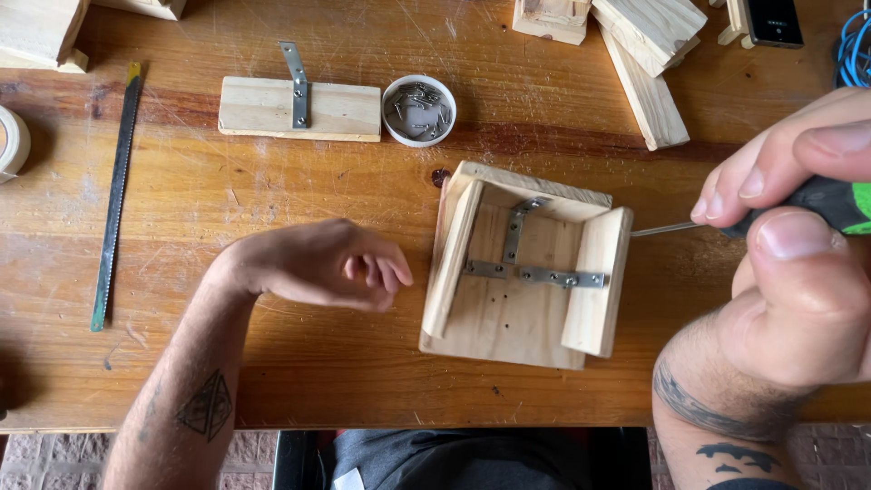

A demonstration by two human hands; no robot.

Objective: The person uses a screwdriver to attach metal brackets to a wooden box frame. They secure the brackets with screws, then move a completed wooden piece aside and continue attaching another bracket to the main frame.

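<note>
- Head view: a pale wooden box frame [522, 272], open-topped, with metal corner brackets [535, 272] screwed inside, lies on the desk [272, 200] between both hands.
- Right hand [798, 263] fingers grip a screwdriver [817, 204], its tip touching the frame's right wall.
- Left hand [318, 263] rests just left, fingers loosely curled, empty.
- Round white tub of screws [418, 110] beyond.

You have soft, even daylight on the counter [272, 363], faint shadows, no glare; your near right hand [798, 272] blurs.

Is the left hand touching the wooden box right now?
Apart. The head view shows bare tabletop between the left hand and the wooden box.
</note>
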